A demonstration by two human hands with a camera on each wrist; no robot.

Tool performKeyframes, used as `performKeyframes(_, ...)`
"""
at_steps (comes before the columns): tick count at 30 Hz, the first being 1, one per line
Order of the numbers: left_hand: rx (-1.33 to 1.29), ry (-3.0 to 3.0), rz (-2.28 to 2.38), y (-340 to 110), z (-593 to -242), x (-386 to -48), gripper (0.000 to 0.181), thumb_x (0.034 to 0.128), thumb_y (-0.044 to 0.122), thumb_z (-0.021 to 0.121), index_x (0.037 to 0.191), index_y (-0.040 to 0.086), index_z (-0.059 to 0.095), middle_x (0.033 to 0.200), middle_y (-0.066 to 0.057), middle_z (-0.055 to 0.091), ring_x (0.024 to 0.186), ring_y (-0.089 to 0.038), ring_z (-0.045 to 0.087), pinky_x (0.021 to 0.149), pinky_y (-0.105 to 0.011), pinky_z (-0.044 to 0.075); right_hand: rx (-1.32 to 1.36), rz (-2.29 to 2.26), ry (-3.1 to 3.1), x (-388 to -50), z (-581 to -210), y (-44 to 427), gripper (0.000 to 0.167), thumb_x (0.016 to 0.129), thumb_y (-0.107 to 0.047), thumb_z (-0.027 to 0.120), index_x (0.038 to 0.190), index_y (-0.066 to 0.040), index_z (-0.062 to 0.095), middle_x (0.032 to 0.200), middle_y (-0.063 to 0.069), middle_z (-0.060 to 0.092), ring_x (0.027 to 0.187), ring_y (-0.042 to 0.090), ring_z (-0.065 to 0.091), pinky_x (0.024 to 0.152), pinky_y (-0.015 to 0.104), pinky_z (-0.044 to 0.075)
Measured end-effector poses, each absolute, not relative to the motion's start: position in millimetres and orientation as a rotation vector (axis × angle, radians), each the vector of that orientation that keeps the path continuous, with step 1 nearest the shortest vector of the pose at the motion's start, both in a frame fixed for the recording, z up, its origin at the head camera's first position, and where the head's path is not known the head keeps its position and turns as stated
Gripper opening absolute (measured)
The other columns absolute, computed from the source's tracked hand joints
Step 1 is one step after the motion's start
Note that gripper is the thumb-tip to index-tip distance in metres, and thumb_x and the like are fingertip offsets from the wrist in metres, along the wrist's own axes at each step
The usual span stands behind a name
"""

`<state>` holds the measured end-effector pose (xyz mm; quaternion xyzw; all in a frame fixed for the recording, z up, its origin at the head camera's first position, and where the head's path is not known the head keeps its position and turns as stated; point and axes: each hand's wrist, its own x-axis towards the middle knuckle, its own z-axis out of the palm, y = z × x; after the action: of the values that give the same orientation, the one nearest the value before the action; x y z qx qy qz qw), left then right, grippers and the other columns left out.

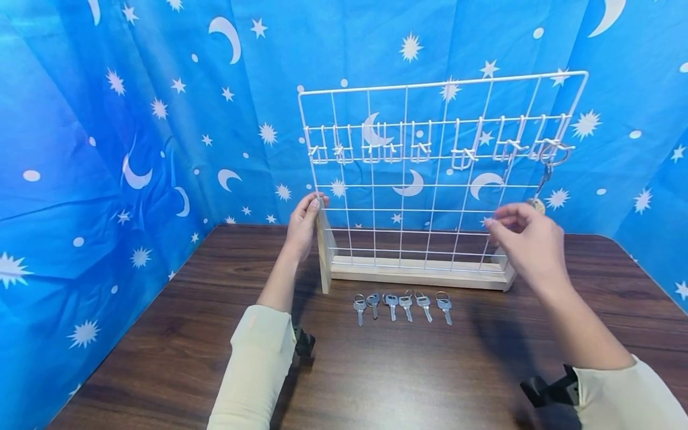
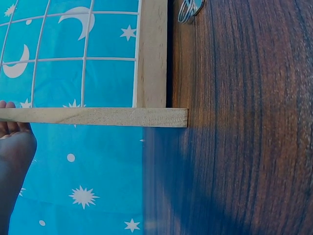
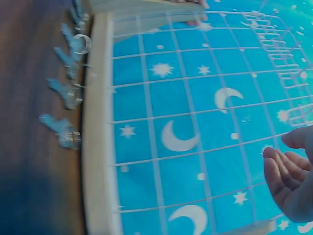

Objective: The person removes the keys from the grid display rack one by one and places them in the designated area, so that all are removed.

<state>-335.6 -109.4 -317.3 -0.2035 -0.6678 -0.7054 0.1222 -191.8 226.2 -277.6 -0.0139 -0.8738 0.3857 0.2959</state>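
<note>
Round tag [image 1: 537, 206], unreadable; white wire rack [image 1: 416, 277]

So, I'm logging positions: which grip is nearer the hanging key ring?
Right: the right grip is below the hanging key ring; the left grip holds the wire rack's opposite side.

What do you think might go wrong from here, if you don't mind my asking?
The right grip is near the hanging key, so a brush might knock it off the rack. The left grip holds one side, so a tug could tilt or slide the rack. Sliding forward, it might push the row of keys in front.
</note>
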Motion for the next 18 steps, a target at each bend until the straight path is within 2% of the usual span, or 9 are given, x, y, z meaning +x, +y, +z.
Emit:
performKeyframes(4, -0.591, -1.942, -2.068, -109.3, -317.3, -335.5, 0.035, 0.1008, 0.018, 0.038, 0.125, -0.005, 0.047, 0.124, -0.029, 0.049, 0.118, -0.026, 0.047, 0.102, -0.033, 0.033, -0.066, 0.953, -2.232, -192.4, -260.5, 223.3, 0.036, 0.089, -0.028, 0.062, 0.114, -0.003, 0.06, 0.097, 0.014, 0.066, 0.067, -0.015, 0.045, 0.057, 0.01, 0.037)
performKeyframes(9, -0.589, -1.938, -2.073, -109.0, -316.9, -335.5, 0.034, 0.1007, 0.017, 0.038, 0.125, -0.005, 0.047, 0.124, -0.03, 0.048, 0.117, -0.027, 0.048, 0.102, -0.032, 0.033, -0.083, 0.926, -2.183, -196.1, -241.3, 220.0, 0.042, 0.088, -0.029, 0.061, 0.121, -0.003, 0.056, 0.102, 0.015, 0.065, 0.066, -0.017, 0.043, 0.055, 0.007, 0.037)
performKeyframes(14, -0.588, -1.934, -2.086, -108.5, -316.3, -335.6, 0.035, 0.1007, 0.018, 0.038, 0.125, -0.006, 0.046, 0.124, -0.028, 0.049, 0.118, -0.027, 0.047, 0.102, -0.032, 0.033, -0.164, 0.97, -2.196, -200.9, -225.7, 219.9, 0.047, 0.089, -0.033, 0.059, 0.124, -0.004, 0.053, 0.104, 0.014, 0.063, 0.066, -0.013, 0.046, 0.051, 0.009, 0.038)
performKeyframes(18, -0.584, -1.939, -2.087, -108.3, -316.2, -335.9, 0.036, 0.1007, 0.017, 0.038, 0.126, -0.008, 0.044, 0.123, -0.026, 0.051, 0.119, -0.027, 0.047, 0.103, -0.032, 0.032, -0.214, 0.939, -2.234, -205.6, -219.7, 219.2, 0.048, 0.089, -0.036, 0.057, 0.125, -0.004, 0.053, 0.103, 0.014, 0.063, 0.068, -0.006, 0.048, 0.049, 0.014, 0.039)
